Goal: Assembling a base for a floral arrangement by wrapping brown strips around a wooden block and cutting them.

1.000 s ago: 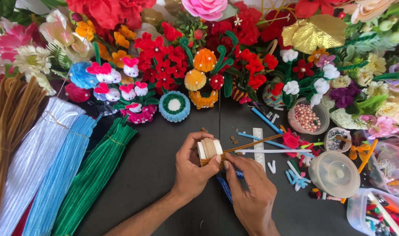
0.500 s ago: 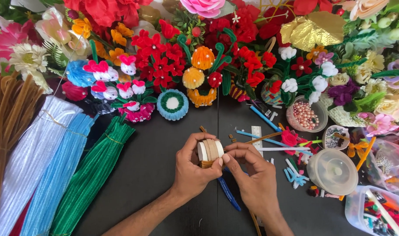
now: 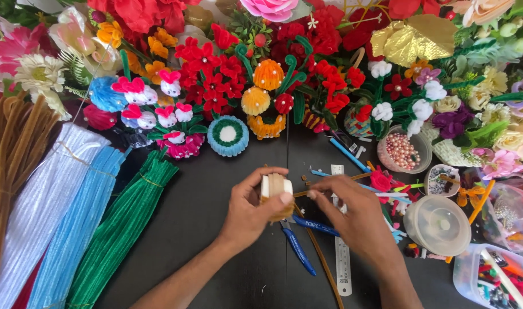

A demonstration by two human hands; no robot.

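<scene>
A clear plastic bag (image 3: 516,214) lies at the right edge of the tabletop. Below it, in the corner, stands a clear plastic box (image 3: 493,280) holding colourful bits. No signs or screens show.

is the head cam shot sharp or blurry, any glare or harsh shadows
Head view: mostly sharp; left hand and the brown-wrapped white block it holds read clearly, right hand slightly soft. Light is even, with soft shadows on the dark table. Mild shine on the gold foil leaf; flowers stretch slightly near the edges.

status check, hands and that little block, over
Left hand grips white block wound with brown pipe cleaner. Right hand pinches the strand beside it. Blue-handled scissors underneath.
</scene>
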